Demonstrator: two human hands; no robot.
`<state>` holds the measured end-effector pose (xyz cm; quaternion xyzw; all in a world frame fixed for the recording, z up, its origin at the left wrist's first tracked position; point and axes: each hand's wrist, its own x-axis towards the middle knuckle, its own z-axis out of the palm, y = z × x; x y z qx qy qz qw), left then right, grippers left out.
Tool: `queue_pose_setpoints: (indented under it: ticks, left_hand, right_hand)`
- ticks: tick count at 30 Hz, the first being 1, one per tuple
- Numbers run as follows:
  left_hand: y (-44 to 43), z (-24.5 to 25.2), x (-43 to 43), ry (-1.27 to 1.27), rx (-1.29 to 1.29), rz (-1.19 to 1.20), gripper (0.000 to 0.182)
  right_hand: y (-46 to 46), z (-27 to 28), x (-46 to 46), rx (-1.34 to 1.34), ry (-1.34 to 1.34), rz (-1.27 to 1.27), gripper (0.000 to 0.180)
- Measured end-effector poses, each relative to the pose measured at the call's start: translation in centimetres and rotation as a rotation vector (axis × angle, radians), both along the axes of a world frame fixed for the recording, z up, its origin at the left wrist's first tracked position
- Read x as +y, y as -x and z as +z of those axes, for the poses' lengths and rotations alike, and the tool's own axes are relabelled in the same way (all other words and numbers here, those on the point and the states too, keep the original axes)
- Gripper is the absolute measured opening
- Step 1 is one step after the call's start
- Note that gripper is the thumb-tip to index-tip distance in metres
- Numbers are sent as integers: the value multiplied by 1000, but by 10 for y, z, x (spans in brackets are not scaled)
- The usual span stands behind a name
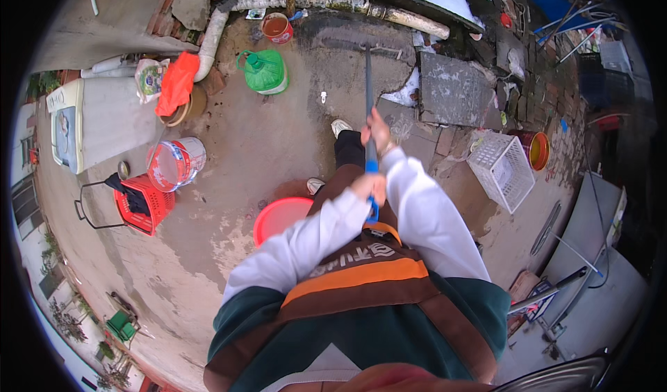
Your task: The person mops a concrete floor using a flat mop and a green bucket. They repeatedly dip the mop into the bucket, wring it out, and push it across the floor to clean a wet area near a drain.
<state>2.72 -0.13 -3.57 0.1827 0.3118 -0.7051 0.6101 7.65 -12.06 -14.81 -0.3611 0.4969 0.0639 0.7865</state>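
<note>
Both my hands grip a long grey pole (369,84) with a blue handle end. My left hand (371,187) is closed around the blue part near my waist, just above its loop. Farther along the pole, my right hand (378,130) is wrapped around the grey shaft. The pole reaches away from me to a wide mop or broom head (359,41), which lies on wet concrete and is partly blurred. A green plastic jug (264,72) stands left of the pole, and a small white object (323,97) lies between them.
A red basin (279,219) sits by my foot. To the left are a paint bucket (176,163), a red basket (148,204) and a washing machine (78,126). A stone slab (454,89) and a white crate (501,170) lie right. A pipe (323,1) runs beyond a small red bucket (277,28).
</note>
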Motion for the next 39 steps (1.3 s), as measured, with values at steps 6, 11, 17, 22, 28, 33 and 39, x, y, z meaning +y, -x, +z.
queue_pose_setpoints:
  ticks: [6, 11, 17, 22, 28, 33, 39]
  left_hand:
    - [-36, 5, -9, -22, -175, 116, 28]
    - [77, 31, 85, -170, 21, -28, 19]
    - [24, -17, 78, 137, 203, -116, 35]
    - [-44, 17, 58, 101, 367, 255, 25]
    - [36, 30, 90, -69, 64, 104, 28]
    - [91, 64, 165, -237, -177, 110, 15]
    - [109, 81, 198, -748, -1152, -1064, 52]
  right_hand:
    - [-47, 19, -19, -60, -115, -60, 33]
    - [77, 30, 75, 165, -273, -117, 41]
    - [29, -8, 65, 95, 119, 214, 51]
    - [-39, 0, 36, 9, -10, 82, 55]
    - [37, 13, 70, 102, -394, -101, 32]
    - [105, 27, 127, 41, -925, -124, 32]
    - [38, -57, 118, 205, -586, -140, 27]
